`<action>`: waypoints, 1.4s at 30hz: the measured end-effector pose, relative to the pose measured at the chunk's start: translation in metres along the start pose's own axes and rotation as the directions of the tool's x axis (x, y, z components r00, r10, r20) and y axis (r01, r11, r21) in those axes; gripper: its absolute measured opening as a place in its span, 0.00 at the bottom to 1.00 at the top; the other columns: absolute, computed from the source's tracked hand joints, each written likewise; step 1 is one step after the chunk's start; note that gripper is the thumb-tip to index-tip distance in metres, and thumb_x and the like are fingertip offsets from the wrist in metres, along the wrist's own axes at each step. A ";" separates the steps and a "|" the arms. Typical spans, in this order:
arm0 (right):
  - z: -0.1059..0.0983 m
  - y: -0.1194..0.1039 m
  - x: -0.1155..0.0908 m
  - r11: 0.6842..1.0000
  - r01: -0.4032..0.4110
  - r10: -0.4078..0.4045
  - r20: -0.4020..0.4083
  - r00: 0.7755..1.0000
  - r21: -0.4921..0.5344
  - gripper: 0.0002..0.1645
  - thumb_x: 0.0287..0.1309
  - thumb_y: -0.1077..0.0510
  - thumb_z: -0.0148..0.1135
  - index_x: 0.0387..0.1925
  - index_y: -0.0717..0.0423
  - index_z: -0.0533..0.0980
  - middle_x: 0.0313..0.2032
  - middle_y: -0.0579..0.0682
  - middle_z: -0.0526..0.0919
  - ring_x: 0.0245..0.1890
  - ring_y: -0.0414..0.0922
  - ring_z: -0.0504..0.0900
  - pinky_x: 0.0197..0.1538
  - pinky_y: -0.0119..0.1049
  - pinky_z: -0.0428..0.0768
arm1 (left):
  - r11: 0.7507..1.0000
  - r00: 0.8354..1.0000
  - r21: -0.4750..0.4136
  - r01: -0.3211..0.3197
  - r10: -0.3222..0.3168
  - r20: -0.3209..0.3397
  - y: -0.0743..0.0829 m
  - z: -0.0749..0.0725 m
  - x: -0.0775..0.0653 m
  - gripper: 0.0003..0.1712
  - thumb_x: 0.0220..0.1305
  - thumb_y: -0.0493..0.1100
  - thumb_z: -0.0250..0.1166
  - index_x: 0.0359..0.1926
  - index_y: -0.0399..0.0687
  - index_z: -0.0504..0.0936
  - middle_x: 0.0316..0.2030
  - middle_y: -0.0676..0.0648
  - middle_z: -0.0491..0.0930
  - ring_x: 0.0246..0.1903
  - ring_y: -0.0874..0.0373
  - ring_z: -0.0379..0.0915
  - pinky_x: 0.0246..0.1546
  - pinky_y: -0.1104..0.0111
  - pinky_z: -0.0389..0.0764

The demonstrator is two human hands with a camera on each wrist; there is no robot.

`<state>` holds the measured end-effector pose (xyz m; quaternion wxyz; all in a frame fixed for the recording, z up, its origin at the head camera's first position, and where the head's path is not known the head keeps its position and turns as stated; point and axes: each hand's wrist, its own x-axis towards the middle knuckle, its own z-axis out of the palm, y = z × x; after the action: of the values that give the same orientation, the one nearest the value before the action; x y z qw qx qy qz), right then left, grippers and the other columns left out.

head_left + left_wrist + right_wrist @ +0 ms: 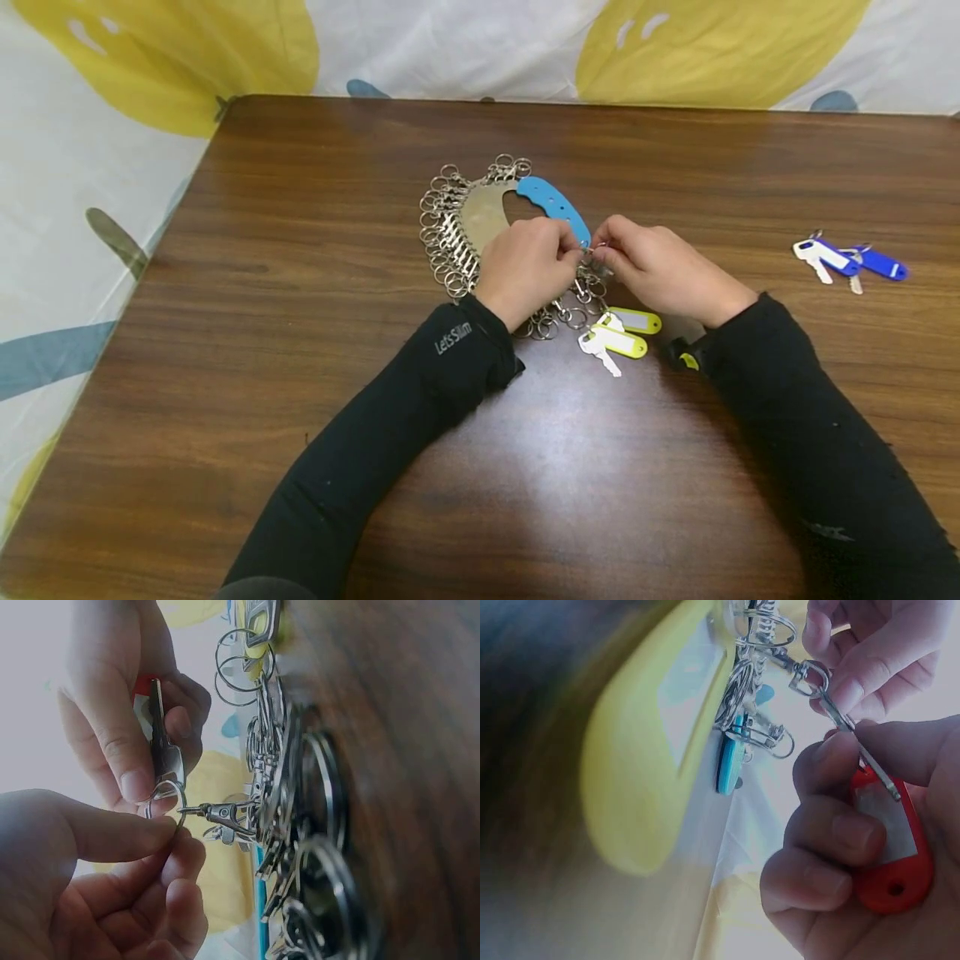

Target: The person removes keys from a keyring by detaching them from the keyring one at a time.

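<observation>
My left hand [528, 268] pinches a small metal split ring [182, 799] between thumb and forefinger. The ring hangs from a swivel clasp [222, 813] on a key holder, a curved metal plate [482, 218] with a blue handle [555, 205]. Close beside it, my right hand [663, 268] holds a silver key [881, 776] by thumb and forefinger, its head right at the ring. A red key tag [896, 892] with a white label lies against the right palm, partly covered by the curled fingers. Many more clasps and rings [444, 225] fringe the plate.
Two yellow key tags [636, 321] with silver keys [600, 343] lie at the holder's near right edge. Further right on the brown wooden table [225, 350] lie two blue key tags [883, 264] with keys. A patterned cloth [465, 46] hangs behind the table.
</observation>
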<state>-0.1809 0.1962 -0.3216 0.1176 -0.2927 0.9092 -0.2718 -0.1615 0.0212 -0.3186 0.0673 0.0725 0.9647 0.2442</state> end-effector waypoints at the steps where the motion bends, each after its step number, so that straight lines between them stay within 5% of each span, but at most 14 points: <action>1: 0.000 0.000 0.000 1.000 -0.004 0.004 -0.009 1.000 -0.002 0.09 0.69 0.58 0.48 0.42 0.59 0.71 0.25 0.51 0.72 0.22 0.44 0.67 0.30 0.36 0.66 | 1.000 1.000 0.000 0.002 -0.002 -0.002 0.000 0.000 0.000 0.08 0.65 0.48 0.57 0.37 0.60 0.84 0.32 0.59 0.82 0.30 0.64 0.76 0.27 0.68 0.73; 19: -0.001 0.000 -0.001 0.997 -0.016 0.018 -0.031 0.999 0.073 0.13 0.70 0.56 0.46 0.38 0.56 0.76 0.24 0.51 0.74 0.21 0.43 0.68 0.29 0.33 0.67 | 1.000 1.000 -0.011 -0.028 0.028 -0.002 0.000 0.001 0.000 0.09 0.66 0.49 0.57 0.40 0.60 0.83 0.33 0.59 0.82 0.30 0.64 0.76 0.27 0.69 0.72; 42: -0.002 0.000 0.000 1.000 0.025 -0.027 -0.153 0.988 -0.011 0.09 0.62 0.61 0.57 0.34 0.57 0.83 0.26 0.50 0.81 0.23 0.41 0.71 0.29 0.31 0.67 | 0.994 0.994 -0.027 -0.110 0.109 -0.024 0.001 0.000 -0.001 0.09 0.68 0.50 0.57 0.43 0.61 0.82 0.42 0.58 0.83 0.39 0.64 0.79 0.35 0.65 0.77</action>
<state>-0.1822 0.1972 -0.3200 0.0426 -0.2833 0.9129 -0.2907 -0.1602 0.0216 -0.3181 0.0439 0.1216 0.9564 0.2619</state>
